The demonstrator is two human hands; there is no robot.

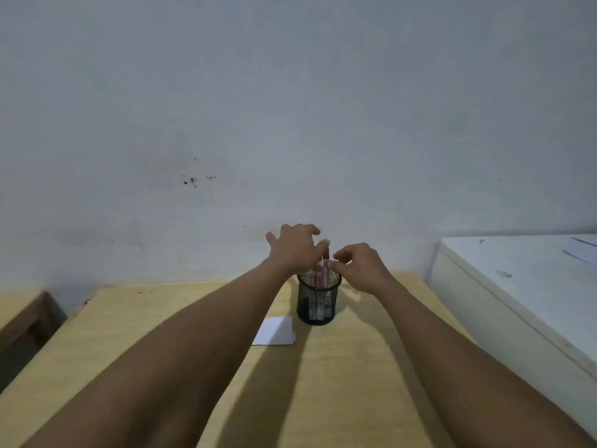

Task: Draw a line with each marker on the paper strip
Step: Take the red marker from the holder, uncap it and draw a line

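Several markers (pixel 319 279), seen only as blurred reddish and pale barrels, are stood upright in a black wire-mesh pen cup (pixel 318 300), their long axes vertical and their tops pointing up toward the two hands above. How many there are cannot be made out. The left hand (pixel 292 248) is held over the cup's far-left rim with fingers spread and curled; its thumb and forefinger appear pinched on the red tip of one marker, though blur leaves the grasp uncertain. The right hand (pixel 361 265) is poised just right of the marker tops, fingers bent inward and pinched near them; whether anything is gripped cannot be told. Below the left forearm, nearer the person, a small white paper strip (pixel 274 331) lies flat on the pale wooden table (pixel 323 383), just beside the cup's base.
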